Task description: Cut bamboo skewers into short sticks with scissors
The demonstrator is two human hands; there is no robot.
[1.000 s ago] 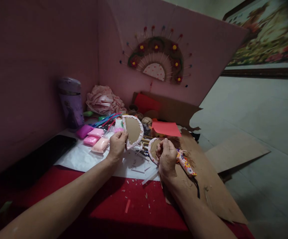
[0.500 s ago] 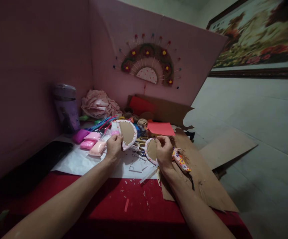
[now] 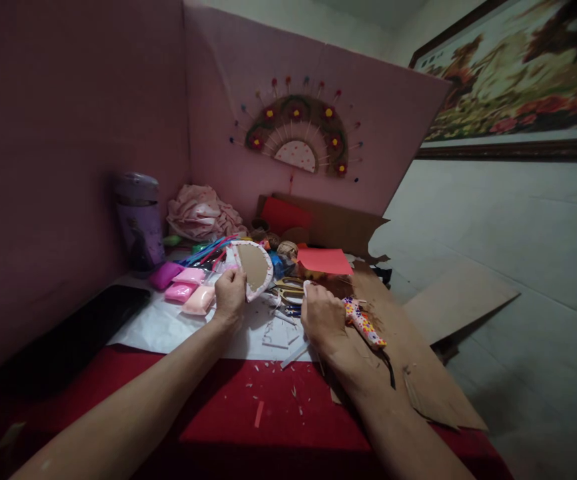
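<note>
My left hand (image 3: 229, 293) pinches a half-round cardboard piece (image 3: 255, 268) with a white patterned rim, held upright above the white paper (image 3: 168, 323). Lower and to the right, my right hand (image 3: 322, 319) rests knuckles up on the table, fingers curled closed. A second half-round piece lies mostly hidden under it; only a bit of white rim shows at its top. A colourful dotted glue gun (image 3: 365, 325) lies just right of that hand. Scissors (image 3: 288, 288) lie between the two hands.
Pink clay packs (image 3: 183, 288), a purple bottle (image 3: 139, 220), a pink cloth (image 3: 199, 212), coloured sticks, twine and red paper (image 3: 324, 260) crowd the back. A finished fan decoration (image 3: 298, 137) hangs on the pink board. Brown cardboard (image 3: 413, 360) overhangs the red table's right side. A dark phone (image 3: 88, 320) lies left.
My right hand has come down from holding the second half-round piece upright to lying over it on the table. The left hand and its piece have hardly moved.
</note>
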